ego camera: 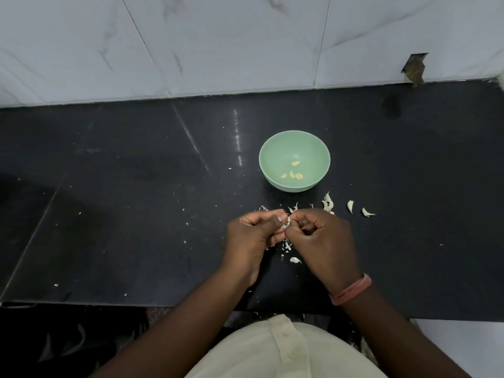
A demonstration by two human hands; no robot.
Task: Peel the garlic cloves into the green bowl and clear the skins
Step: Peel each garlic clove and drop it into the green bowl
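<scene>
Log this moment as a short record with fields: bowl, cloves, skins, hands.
bowl: green bowl on the black counter, beyond the hands
peeled cloves: four in the bowl
unpeeled cloves: at least two on the counter, right of the hands
skins: scraps scattered on the counter around and under the hands
left hand: pinches a clove
right hand: fingers curled at the same clove, picking at its skin

You are looking down at a black polished tabletop (pixel 122 186) that catches streaks of light. Behind it stands a wall of white marble-look tiles (pixel 218 42) (one has a small ragged hole (pixel 415 69) at its right end). A pink wristband (pixel 351 293) and a cream buttoned shirt (pixel 286 353) show nearest you.
</scene>
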